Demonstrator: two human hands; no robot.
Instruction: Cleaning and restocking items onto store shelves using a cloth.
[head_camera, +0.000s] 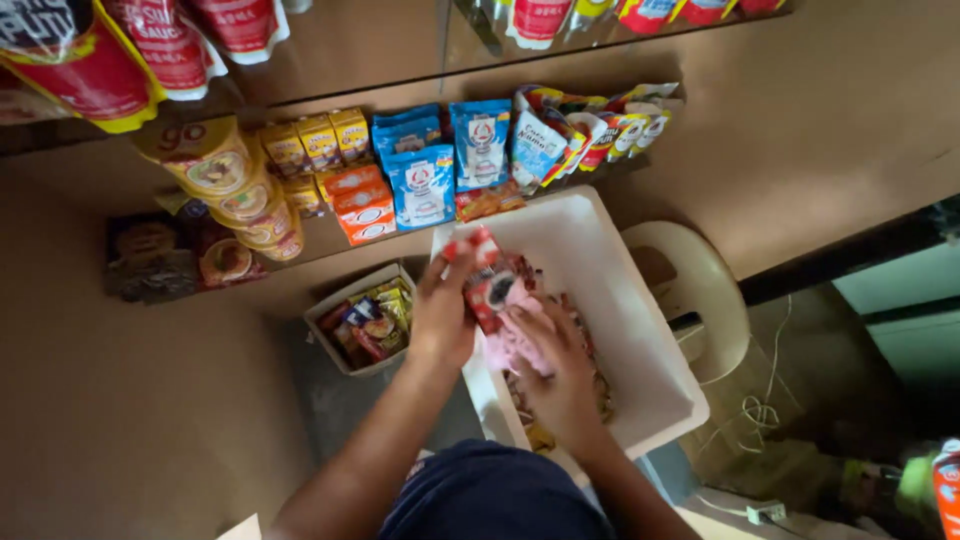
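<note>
A strip of red sachets (487, 285) is held over the white tub (640, 330), and a loosely gripped sachet could be dropped beside the tub. The left hand (443, 310) is closed on the strip's far end; the right hand (560, 375) is clenched on pink packets (515, 345) below.

Both bare forearms extended forward and converged, the left hand (442, 318) raised with fingers curled in a grasp, the right hand (560, 375) just beside it, slightly lower, fingers likewise closed in a grasp.
</note>
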